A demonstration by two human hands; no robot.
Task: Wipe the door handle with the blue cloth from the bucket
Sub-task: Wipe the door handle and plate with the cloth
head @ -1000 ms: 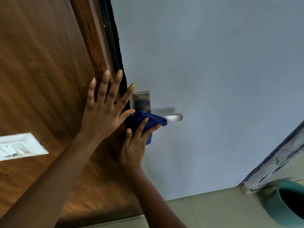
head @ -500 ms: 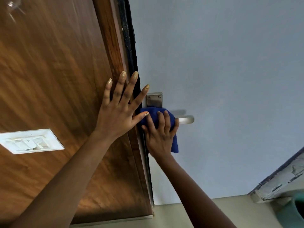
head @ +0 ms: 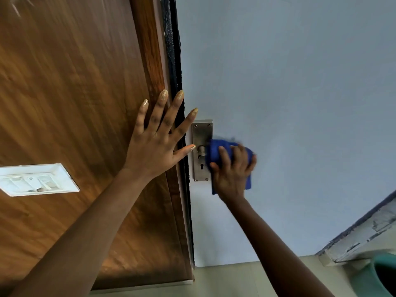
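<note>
The metal door handle's backplate (head: pixel 201 133) with its keyhole shows on the pale blue-grey door (head: pixel 289 93). My right hand (head: pixel 232 170) is closed around the blue cloth (head: pixel 216 150), which wraps the lever and hides it completely. The lever's round base shows just left of the cloth. My left hand (head: pixel 158 142) lies flat with fingers spread on the wooden frame (head: pixel 150 50), its thumb tip touching the backplate's left edge.
A brown wooden panel (head: pixel 64 93) fills the left side and carries a white switch plate (head: pixel 36 180). The teal bucket (head: pixel 377 277) sits at the bottom right corner below a chipped white ledge (head: pixel 364 236). Beige floor tiles (head: pixel 235 279) run along the bottom.
My right hand has slid the cloth to the right along the lever, uncovering the backplate and keyhole and covering the lever's tip. The view has shifted so the door sits further right.
</note>
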